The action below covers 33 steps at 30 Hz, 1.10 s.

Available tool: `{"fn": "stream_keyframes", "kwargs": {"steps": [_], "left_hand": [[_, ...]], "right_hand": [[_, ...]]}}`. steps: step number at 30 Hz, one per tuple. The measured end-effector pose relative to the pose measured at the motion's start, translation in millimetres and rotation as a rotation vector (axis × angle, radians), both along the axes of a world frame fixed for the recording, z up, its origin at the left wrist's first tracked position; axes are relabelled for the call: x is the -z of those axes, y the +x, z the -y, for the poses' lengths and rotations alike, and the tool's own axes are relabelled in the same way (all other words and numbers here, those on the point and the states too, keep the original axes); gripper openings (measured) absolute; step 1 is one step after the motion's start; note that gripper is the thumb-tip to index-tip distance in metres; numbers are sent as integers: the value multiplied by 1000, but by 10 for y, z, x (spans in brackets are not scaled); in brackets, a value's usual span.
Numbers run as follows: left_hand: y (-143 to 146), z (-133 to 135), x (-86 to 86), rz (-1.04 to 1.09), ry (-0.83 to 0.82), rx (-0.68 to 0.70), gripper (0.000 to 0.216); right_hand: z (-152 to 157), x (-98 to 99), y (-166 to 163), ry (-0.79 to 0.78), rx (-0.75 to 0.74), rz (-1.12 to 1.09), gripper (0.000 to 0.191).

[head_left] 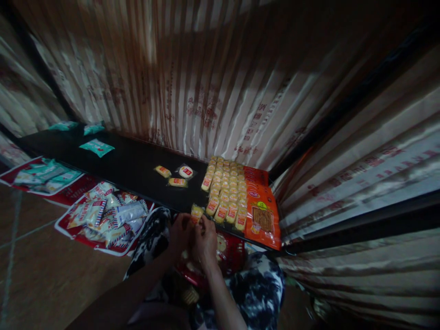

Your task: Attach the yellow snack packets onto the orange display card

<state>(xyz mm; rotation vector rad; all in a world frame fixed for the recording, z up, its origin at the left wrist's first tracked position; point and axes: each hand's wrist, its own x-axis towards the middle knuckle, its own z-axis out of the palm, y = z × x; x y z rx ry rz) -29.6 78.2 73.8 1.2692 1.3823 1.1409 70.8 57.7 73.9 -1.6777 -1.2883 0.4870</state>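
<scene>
Head cam: yellow wrapped pkt [197, 214] is at the surface's near edge, R hand [207, 234] pinching its lower R corner; L hand [181, 233] has curled fingers at the lower L edge, but it's too dark to tell if they're pinching too. Clock taken from that pkt.

Labels: approx. 1-2 o'clock, tight rows of yellow pkts [224, 189] w/ red-and-orange labels, print too small to read. 3 o'clock, orange bag [263, 206] w/ big lettering at top, purple oval logo, yellow-green badge and a pic of stacked sticks; can't make out the brand. 11 o'clock, three loose pkts [177, 182], one round and white w/ red label. 10 o'clock, far end, teal pkts [96, 147]. 9 o'clock, red basket [63, 225] of striped white, red & blue pkts; beyond it, another red basket [8, 178] w/ teal ones. 5 o'clock, lap basket [234, 250], also red.

Surface [134, 169]: long, black, narrow. Room's dim; pleated curtain [192, 59] from 11 to 3 o'clock w/ red characters, illegible from here; brown tiled floor [44, 266], 8 o'clock.
</scene>
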Motion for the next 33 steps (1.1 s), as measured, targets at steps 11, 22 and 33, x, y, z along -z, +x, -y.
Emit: {"fn": "stream_keyframes", "kwargs": {"steps": [11,22,33], "left_hand": [[72,-262,-213,7,-32,-41,8],[128,-592,-115,-41,10,13,9],[205,-867,-41,-132,61,26,9]], "right_hand": [[-272,-75,-77,39,14,22,42],[-493,-96,-112,77,4,58,45],[-695,11,-126,29,19,-23,51]]}}
